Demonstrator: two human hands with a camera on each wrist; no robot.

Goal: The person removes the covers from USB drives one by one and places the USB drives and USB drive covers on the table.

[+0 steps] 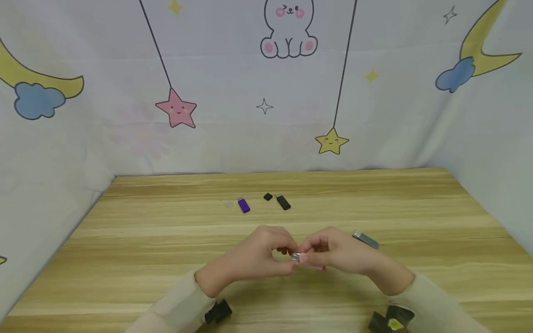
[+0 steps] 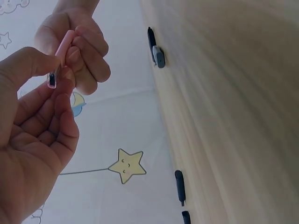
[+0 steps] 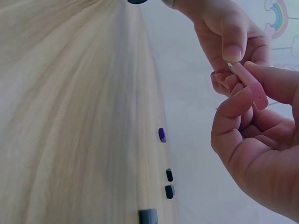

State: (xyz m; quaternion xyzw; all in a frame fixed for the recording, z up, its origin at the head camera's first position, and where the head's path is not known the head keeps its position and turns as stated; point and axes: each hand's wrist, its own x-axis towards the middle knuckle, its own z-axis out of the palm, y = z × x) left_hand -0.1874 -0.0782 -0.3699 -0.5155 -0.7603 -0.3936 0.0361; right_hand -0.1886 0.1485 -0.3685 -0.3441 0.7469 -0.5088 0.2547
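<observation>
A pink USB flash drive [image 3: 252, 86] is between both hands, above the near middle of the wooden table. My right hand [image 1: 341, 254] pinches its pink body with thumb and fingers. At the other end, the thumb and fingertips of my left hand [image 1: 262, 254] grip the drive around its shiny metal connector [image 1: 296, 256]. The left wrist view shows this end as clear and silvery with a dark inside. Just beyond the right hand lies a grey USB flash drive [image 1: 366, 239], its metal plug pointing away to the left.
Farther back on the table [image 1: 166, 249] are a purple USB flash drive [image 1: 244, 205] with a small clear cap [image 1: 227, 204] beside it, and a black USB flash drive [image 1: 283, 202] next to a black cap [image 1: 268, 196]. A printed white cloth [image 1: 225, 138] stands behind the table.
</observation>
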